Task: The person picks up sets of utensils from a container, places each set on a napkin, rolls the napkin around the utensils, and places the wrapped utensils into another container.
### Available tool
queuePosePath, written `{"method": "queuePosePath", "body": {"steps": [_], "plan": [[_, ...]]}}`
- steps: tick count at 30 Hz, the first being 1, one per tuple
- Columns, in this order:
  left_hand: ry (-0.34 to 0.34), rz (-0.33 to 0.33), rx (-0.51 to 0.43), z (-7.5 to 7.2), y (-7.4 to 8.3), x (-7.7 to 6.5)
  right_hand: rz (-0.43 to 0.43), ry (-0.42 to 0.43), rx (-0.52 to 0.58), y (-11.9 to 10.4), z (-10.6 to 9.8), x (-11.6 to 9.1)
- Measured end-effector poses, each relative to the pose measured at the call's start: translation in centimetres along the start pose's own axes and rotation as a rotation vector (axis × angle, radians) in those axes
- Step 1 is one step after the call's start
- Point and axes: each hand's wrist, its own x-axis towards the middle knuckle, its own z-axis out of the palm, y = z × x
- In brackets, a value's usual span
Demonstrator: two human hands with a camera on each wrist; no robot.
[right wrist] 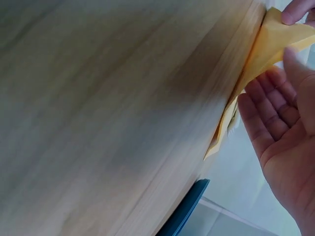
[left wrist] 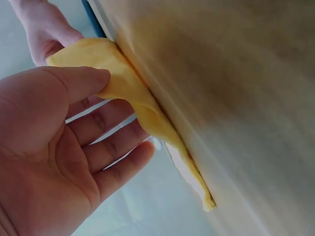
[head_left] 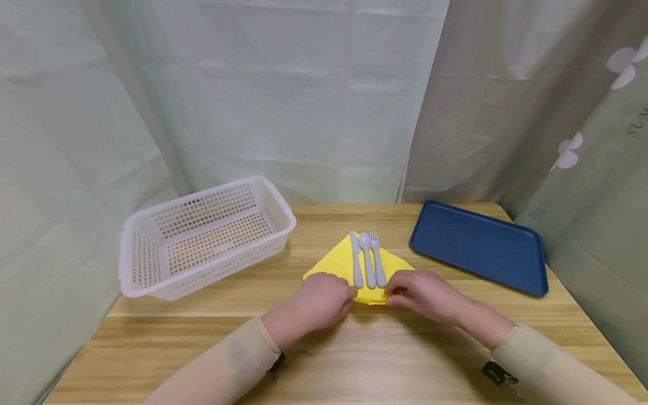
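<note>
A yellow napkin [head_left: 329,261] lies folded on the table, its point away from me. On it a grey knife [head_left: 357,270], spoon [head_left: 368,267] and fork [head_left: 378,267] lie side by side, handles toward me. My left hand [head_left: 324,298] pinches the napkin's near edge, left of the handles. In the left wrist view, its thumb presses the raised napkin [left wrist: 98,54] edge and the fingers lie behind. To the right of the handles, my right hand [head_left: 425,292] pinches the same edge. The right wrist view shows the napkin [right wrist: 266,44] lifted slightly between thumb and fingers.
A white perforated plastic basket [head_left: 217,270] stands at the left of the wooden table [head_left: 349,360]. At the back right lies a dark blue tray [head_left: 478,247]. Pale curtains [head_left: 283,101] hang behind the table and along both sides.
</note>
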Motion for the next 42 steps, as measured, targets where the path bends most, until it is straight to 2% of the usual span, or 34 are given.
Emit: {"method": "queuePosePath", "body": {"steps": [7,15,23,28,34,42], "plan": [[0.008,-0.009,-0.069,-0.3,-0.6,0.3,-0.012,0.004,-0.034,0.3,0.2,-0.2],[-0.009,-0.042,-0.153,-0.4,-1.1,0.7,-0.015,0.093,-0.106,0.1,0.6,0.7],[-0.003,-0.125,-0.206,-0.2,-1.7,1.1,0.126,0.102,-0.047,0.1,0.2,1.8],[-0.049,-0.186,-0.228,-0.1,-2.2,1.4,0.205,0.114,-0.013,0.1,0.2,2.2],[-0.089,-0.23,-0.261,0.0,-2.8,1.8,0.27,0.119,0.029,0.2,0.2,2.5],[-0.023,-0.258,-0.269,0.5,-3.1,2.2,0.311,0.134,0.028,0.6,0.4,3.1]]}}
